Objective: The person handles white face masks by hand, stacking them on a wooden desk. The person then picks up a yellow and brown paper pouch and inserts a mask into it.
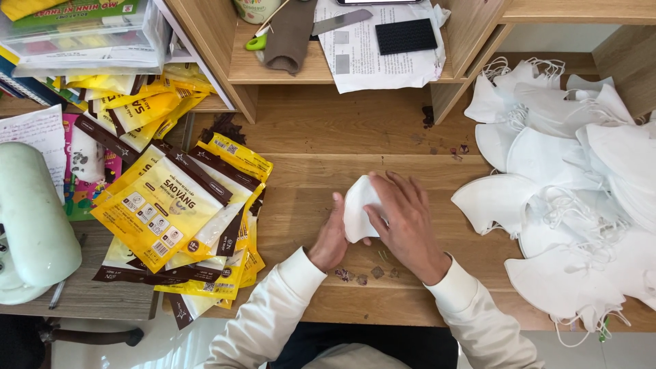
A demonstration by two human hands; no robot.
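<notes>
Both hands are closed on one folded white mask [357,208] at the middle of the wooden desk [328,137]: left hand [331,239] pinching its edge, right hand [406,222] laid over it. Right of the mask, a heap of white masks [574,191] is piled; left of it, yellow pouches [178,219] are stacked.
</notes>
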